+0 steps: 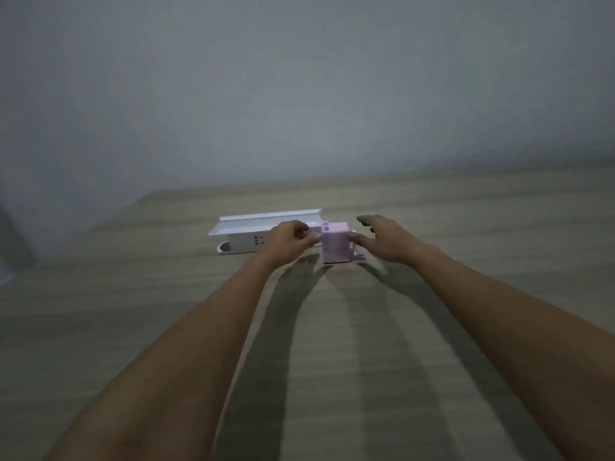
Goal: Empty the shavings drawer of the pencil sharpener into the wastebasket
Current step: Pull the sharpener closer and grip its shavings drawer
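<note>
A small pink pencil sharpener (pixel 336 243) stands upright on the wooden table (pixel 332 327), a little past the middle. My left hand (pixel 290 238) is at its left side, with the fingers curled and the fingertips touching the sharpener's upper left edge. My right hand (pixel 382 239) hovers at its right side, fingers spread, with the thumb close to or touching the right face. The picture is blurred, so the drawer cannot be made out. No wastebasket is in view.
A white power strip (pixel 244 243) lies just left of the sharpener, with a white shelf-like tray (pixel 266 221) behind it. A grey wall rises behind the table. The table's left edge runs diagonally at the far left.
</note>
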Demonstrator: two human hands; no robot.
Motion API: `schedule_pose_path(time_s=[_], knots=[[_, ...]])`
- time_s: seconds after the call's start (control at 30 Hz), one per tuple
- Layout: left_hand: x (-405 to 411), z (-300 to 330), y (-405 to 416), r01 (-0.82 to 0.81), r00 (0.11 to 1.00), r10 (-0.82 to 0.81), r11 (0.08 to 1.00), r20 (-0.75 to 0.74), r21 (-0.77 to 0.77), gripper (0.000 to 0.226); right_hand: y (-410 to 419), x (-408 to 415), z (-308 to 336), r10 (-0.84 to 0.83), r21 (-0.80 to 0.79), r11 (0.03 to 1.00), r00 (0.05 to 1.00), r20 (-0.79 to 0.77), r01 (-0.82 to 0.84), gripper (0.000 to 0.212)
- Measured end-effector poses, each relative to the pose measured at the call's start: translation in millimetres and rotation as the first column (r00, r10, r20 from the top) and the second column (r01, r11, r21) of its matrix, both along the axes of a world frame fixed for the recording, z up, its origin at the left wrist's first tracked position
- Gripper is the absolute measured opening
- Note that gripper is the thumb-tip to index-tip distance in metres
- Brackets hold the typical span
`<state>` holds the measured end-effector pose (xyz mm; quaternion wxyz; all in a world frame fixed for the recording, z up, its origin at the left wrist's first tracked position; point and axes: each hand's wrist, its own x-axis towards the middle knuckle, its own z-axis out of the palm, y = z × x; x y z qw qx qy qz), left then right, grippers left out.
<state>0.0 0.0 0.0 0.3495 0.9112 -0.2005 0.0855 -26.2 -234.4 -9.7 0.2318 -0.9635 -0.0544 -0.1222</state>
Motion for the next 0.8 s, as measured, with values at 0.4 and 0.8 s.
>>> schedule_pose_path(time_s=[0.4, 0.8], knots=[[28, -29, -24, 0.123, 0.954, -0.207, 0.929, -0.216, -0.348, 0.055, -5, 19, -16, 0.173, 0.329, 0.930, 0.985, 0.002, -0.164, 0.047], [-22, 7, 21, 0.101, 0.967, -0.177, 0.926, -0.182, -0.365, 0.051, 29, -37, 22, 0.259, 0.370, 0.895, 0.966, 0.023, -0.249, 0.044]])
